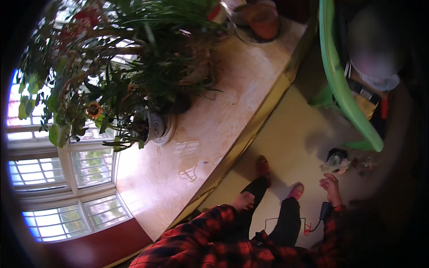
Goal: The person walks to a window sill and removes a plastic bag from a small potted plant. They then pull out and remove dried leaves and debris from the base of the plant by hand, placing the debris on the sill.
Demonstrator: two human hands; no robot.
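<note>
My left hand [243, 201] hangs in front of my dark trousers with its fingers curled; whether anything is inside them does not show. My right hand [330, 188] is raised over the floor, fingers apart and bent, with nothing seen in it. Just beyond it on the floor stands a small dark container [336, 156] with crumpled, pale plastic-like material at its rim. A black device [324, 211] with a cable and a red tie lies by my right wrist. To my left runs a broad pale ledge [214, 134] with a small puddle of water [188, 172] on it.
Leafy potted plants crowd the ledge by the barred windows [94, 167], one in a white patterned pot [156, 126]. Terracotta pots [263, 20] stand at its far end. A green plastic chair [338, 80] is at the right, beside a bin-like shape and boxes [363, 97].
</note>
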